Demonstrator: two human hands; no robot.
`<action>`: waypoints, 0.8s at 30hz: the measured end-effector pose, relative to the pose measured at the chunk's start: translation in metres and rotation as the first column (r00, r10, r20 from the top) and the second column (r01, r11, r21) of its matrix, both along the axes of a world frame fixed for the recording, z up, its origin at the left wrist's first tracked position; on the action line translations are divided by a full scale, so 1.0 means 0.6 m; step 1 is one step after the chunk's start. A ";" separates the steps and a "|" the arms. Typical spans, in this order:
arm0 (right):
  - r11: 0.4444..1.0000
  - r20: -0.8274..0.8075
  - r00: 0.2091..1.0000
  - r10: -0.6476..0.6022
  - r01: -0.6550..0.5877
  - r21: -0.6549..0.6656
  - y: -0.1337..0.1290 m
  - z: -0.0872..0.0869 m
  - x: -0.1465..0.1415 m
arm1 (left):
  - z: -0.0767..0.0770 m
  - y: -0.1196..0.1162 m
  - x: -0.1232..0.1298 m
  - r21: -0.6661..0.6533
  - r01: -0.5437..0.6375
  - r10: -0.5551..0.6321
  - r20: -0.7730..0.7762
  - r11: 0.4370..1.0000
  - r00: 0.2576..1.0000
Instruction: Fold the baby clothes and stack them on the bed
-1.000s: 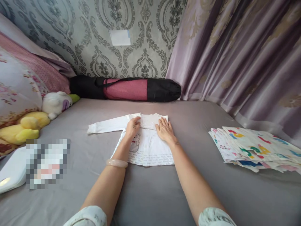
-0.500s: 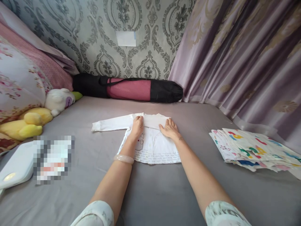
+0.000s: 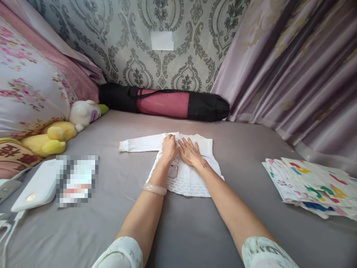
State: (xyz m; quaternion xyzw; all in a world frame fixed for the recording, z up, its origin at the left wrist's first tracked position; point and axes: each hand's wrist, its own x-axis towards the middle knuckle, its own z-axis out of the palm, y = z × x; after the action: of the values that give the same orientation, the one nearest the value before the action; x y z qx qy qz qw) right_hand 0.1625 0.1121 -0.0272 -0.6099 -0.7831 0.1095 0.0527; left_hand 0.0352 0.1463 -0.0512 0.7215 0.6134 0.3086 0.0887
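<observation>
A small white long-sleeved shirt (image 3: 192, 189), with a printed figure and lines of lettering on its front, lies on the grey bed sheet. One sleeve (image 3: 142, 143) stretches out flat to the left; the right sleeve is folded inward across the chest. My left hand (image 3: 169, 149), a pale bangle on its wrist, is at the neckline with fingers bent together on the cloth; its fingertips are partly hidden. Flat on the folded sleeve lies my right hand (image 3: 190, 152), its fingers spread and close beside the left hand.
A stack of folded patterned clothes (image 3: 315, 186) sits at the right. To the left are a white device with a cable (image 3: 39, 186), a blurred-out item (image 3: 78, 180) and plush toys (image 3: 83, 113). A black and pink rolled bag (image 3: 164, 103) lies along the wall.
My right hand has slid left over the folded sleeve, from the shirt's right shoulder to beside my left hand. The left hand stays at the neckline. The camera view has shifted slightly.
</observation>
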 end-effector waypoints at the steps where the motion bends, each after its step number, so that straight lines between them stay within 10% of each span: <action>1: 1.000 -0.003 1.000 -0.003 0.003 -0.001 0.000 -0.004 -0.001 | 0.000 -0.001 0.000 -0.004 0.002 -0.002 -0.002 1.000 1.000; 10: 0.992 -0.174 0.983 -0.055 0.033 -0.125 0.020 0.015 0.035 | 0.022 -0.015 0.014 -0.105 0.130 -0.137 -0.059 0.986 0.989; 24: 0.988 0.039 0.990 -0.138 0.140 -0.069 0.013 -0.007 0.077 | 0.015 -0.038 0.037 -0.332 0.088 -0.162 -0.201 0.939 0.966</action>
State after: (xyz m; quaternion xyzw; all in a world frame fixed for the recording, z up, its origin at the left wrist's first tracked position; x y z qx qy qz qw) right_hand 0.2088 0.1200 -0.0314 -0.6662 -0.7351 0.1233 0.0251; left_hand 0.0572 0.1234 -0.0421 0.7656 0.6141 0.1148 0.1539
